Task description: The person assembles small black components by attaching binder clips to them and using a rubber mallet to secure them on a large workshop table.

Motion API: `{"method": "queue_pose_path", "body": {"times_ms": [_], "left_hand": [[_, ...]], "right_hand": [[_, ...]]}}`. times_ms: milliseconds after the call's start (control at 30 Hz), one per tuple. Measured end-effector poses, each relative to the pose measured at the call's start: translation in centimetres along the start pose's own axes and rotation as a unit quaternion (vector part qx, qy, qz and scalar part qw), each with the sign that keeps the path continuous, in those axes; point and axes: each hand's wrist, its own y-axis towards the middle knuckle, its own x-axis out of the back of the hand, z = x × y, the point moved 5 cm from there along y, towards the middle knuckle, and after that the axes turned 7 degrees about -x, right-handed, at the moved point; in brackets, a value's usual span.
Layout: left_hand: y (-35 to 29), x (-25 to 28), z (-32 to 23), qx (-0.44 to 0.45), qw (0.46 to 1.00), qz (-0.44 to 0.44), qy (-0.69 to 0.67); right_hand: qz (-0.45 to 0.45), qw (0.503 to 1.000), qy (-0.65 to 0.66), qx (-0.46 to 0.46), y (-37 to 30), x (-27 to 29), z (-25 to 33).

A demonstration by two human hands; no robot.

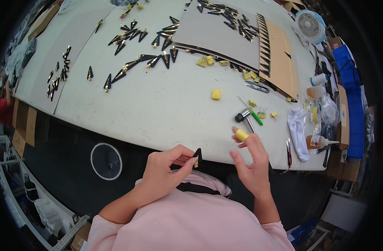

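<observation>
- A pale table [166, 113] with scuff marks on its top.
- A long grey sheet [40, 85] along the left part, reaching the near edge, with small black-and-gold pieces partly on it.
- Black pointed pieces [166, 60] with gold ends, scattered loosely across the middle.
- A large grey board [212, 45] farther back, and a brown board [277, 48] at its right.
- Yellow clips [261, 113], some in clusters, and a yellow block [216, 94].
- Small snips [257, 86] by the brown board.
- A black-headed hammer [243, 116] beside a green-handled awl [256, 118].
- A white cloth [298, 133] toward the right edge.
</observation>
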Motion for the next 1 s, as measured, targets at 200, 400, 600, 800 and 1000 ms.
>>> {"method": "queue_pose_path", "body": {"times_ms": [200, 400, 600, 800, 1000], "left_hand": [[2.4, -2.0, -3.6, -0.161, 0.982, -0.006, 0.098], [3.9, -3.3, -4.2, -0.097, 0.995, -0.021, -0.002], [4.8, -3.6, -5.2, -0.153, 0.986, -0.047, 0.042], [5.1, -4.1, -5.7, -0.182, 0.978, -0.047, 0.094], [5.0, -4.5, -5.5, -0.174, 0.980, -0.042, 0.081]], "right_hand": [[0.091, 0.919, 0.364, -0.124, -0.4, -2.2, -0.2], [0.087, 0.820, 0.532, -0.192, 0.5, -1.1, -2.0], [0.114, 0.745, 0.611, -0.244, 1.1, -0.5, -3.2], [0.140, 0.706, 0.644, -0.260, 1.1, -0.6, -4.0], [0.154, 0.702, 0.646, -0.257, 1.2, -0.4, -4.2]]}}
